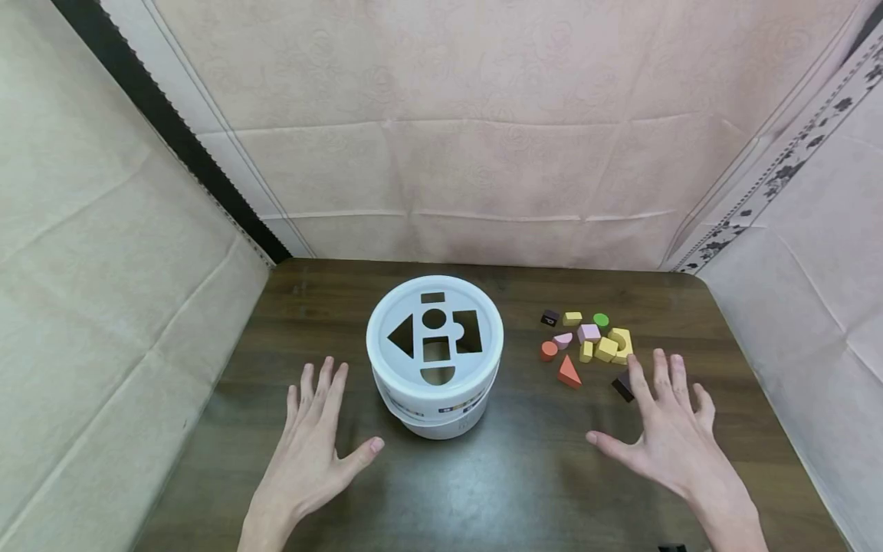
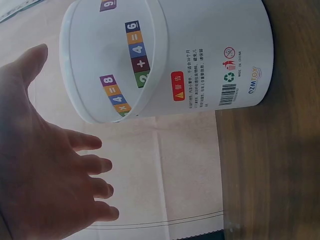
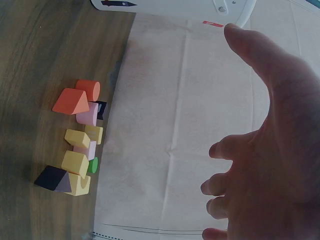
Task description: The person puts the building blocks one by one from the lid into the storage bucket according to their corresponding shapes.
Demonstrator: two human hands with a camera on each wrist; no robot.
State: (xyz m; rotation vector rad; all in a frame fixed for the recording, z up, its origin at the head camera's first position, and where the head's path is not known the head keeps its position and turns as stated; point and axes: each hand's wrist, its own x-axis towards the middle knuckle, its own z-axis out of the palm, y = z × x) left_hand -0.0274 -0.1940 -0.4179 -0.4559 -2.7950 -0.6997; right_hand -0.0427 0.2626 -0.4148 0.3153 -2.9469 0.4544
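A white shape-sorter bucket (image 1: 441, 383) stands upright on the table, its lid (image 1: 386, 318) cut with triangular, round, square and other holes. My left hand (image 1: 306, 456) hovers to the left of it, fingers spread, holding nothing. On the right, my right hand (image 1: 672, 437) is spread over the table with nothing in it. Just beyond its fingertips lie several small blocks: a red triangular block (image 1: 569, 373), a black block (image 1: 622, 386) partly behind the fingers, a notched yellow block (image 1: 623, 345), a green round block (image 1: 601, 320) and a pink half-round block (image 1: 562, 340).
Cloth-covered walls (image 1: 483, 169) enclose the dark wooden table (image 1: 469, 498) at the back and both sides. A small black object (image 1: 672, 547) shows at the bottom edge, near the right forearm.
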